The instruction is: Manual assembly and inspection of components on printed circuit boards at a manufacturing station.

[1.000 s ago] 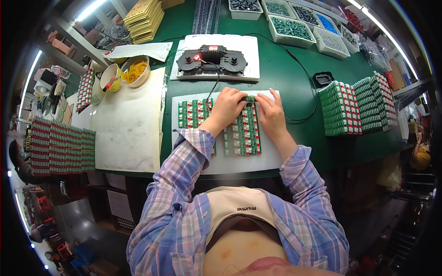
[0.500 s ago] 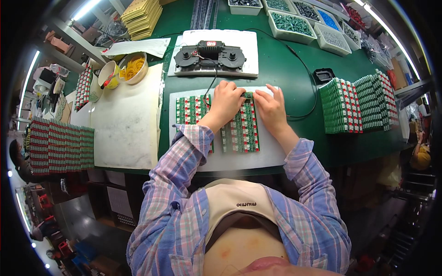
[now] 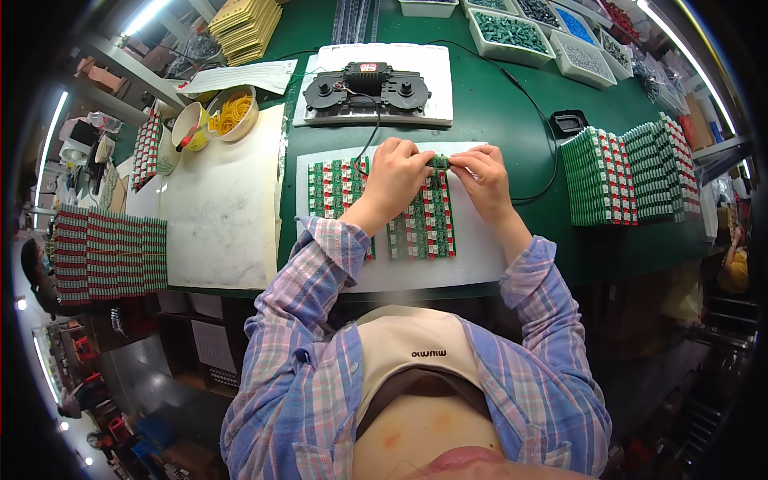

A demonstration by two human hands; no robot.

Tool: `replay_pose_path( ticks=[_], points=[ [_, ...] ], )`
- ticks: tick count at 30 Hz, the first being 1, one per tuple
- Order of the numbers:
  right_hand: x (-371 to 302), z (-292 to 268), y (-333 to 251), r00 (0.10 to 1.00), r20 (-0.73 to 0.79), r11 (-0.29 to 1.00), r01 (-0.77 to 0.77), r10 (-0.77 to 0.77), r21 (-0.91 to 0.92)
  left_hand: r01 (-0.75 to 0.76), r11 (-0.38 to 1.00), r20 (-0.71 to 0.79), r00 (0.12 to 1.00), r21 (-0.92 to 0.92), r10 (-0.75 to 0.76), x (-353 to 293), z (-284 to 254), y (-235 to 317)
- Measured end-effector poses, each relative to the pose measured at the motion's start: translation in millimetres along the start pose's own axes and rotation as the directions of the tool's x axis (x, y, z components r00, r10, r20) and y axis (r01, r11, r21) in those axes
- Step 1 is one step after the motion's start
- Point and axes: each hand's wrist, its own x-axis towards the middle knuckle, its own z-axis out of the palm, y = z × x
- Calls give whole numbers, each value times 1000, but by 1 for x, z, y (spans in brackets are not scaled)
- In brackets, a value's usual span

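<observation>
A small green circuit board (image 3: 438,162) is held level between my two hands. My left hand (image 3: 392,180) grips its left end, with the fingers closed and the back of the hand upward. At the other end, thumb and fingertips of my right hand (image 3: 486,178) pinch it. Below the hands, a panel of green circuit boards with red and white parts (image 3: 432,228) lies on a white mat (image 3: 480,268). To its left is a similar panel (image 3: 324,188), partly covered by my left hand and wrist. A thin black cable (image 3: 370,144) runs down to my left hand.
Beyond the mat, a black two-knobbed device (image 3: 364,90) sits on a white foam block (image 3: 440,64). Stacked circuit boards stand at right (image 3: 596,176) and left (image 3: 112,256). Bowls, one with yellow bands (image 3: 232,114), are at back left; parts bins (image 3: 512,36) are at back right.
My right hand has shifted slightly right, its fingers drawn closer together at the small circuit board. My left hand stays almost in place. The whole view has tilted a little.
</observation>
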Motion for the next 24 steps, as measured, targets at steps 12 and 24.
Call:
replay_pose_path(
  ticks=[12,24],
  points=[
    [-12,0,3,998,68,997,4,1,-72,59,975,23,998,-215,-55,-14,11,-6],
    [-24,6,-6,992,88,939,116,-92,-324,27,989,-31,999,-148,-32,-13,15,-4]
  ],
)
